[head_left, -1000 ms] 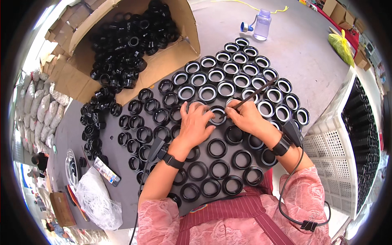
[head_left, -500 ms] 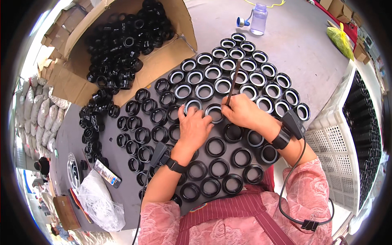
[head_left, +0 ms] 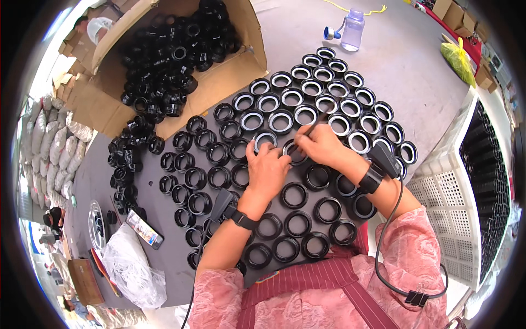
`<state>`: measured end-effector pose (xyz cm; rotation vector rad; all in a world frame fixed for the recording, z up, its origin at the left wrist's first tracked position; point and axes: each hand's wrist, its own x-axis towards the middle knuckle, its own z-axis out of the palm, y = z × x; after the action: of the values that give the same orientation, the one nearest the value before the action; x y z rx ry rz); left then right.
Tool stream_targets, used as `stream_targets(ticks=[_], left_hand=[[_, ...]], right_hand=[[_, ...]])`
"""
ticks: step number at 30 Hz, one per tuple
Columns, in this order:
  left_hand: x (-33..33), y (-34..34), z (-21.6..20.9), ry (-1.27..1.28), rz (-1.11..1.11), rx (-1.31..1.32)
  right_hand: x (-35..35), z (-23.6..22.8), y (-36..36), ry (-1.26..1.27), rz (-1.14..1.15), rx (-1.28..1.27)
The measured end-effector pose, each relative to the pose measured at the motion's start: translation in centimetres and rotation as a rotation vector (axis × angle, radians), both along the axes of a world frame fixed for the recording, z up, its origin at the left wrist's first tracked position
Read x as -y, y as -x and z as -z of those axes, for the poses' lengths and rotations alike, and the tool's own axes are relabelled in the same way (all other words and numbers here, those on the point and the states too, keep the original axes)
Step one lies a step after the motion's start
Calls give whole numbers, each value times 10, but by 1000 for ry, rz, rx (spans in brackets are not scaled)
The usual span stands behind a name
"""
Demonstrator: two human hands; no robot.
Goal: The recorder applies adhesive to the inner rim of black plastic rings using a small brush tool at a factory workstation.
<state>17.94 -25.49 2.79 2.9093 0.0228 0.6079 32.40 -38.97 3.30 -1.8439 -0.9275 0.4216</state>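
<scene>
My right hand (head_left: 323, 146) is closed around a thin dark-brown stick (head_left: 313, 129), its lower end hidden at the fingers. It works over a black ring (head_left: 298, 158) partly covered by my hands. My left hand (head_left: 268, 169) is bent beside it, thumb and a fingertip at that ring's left rim. Its outer fingers reach to a neighbouring white-lined ring (head_left: 266, 135). Beyond my hands lie several rows of black rings with white inner edges (head_left: 305, 115). Nearer to me are all-black rings (head_left: 294, 195), flat on the grey table (head_left: 400, 71).
A tipped cardboard box (head_left: 252, 38) spills black rings (head_left: 178, 53) at the far left. At the back stands a clear bottle (head_left: 352, 34) with its blue cap open. A white crate (head_left: 444, 192) is on the right. A phone (head_left: 144, 228) and a plastic bag (head_left: 131, 268) lie left.
The stick in my right hand has tipped from nearly upright to a lower slant, with less of it showing. My left hand stays by the same rings. The whole view has shifted slightly.
</scene>
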Motion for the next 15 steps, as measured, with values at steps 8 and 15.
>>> stream_targets(ticks=[8, 15], left_hand=[[-11, -14, -9, 322, -46, -33], [-3, -26, -6, -26, -139, 200]], right_hand=[[49, -43, 1, -393, 230, -288], [39, -23, 18, -8, 113, 114]])
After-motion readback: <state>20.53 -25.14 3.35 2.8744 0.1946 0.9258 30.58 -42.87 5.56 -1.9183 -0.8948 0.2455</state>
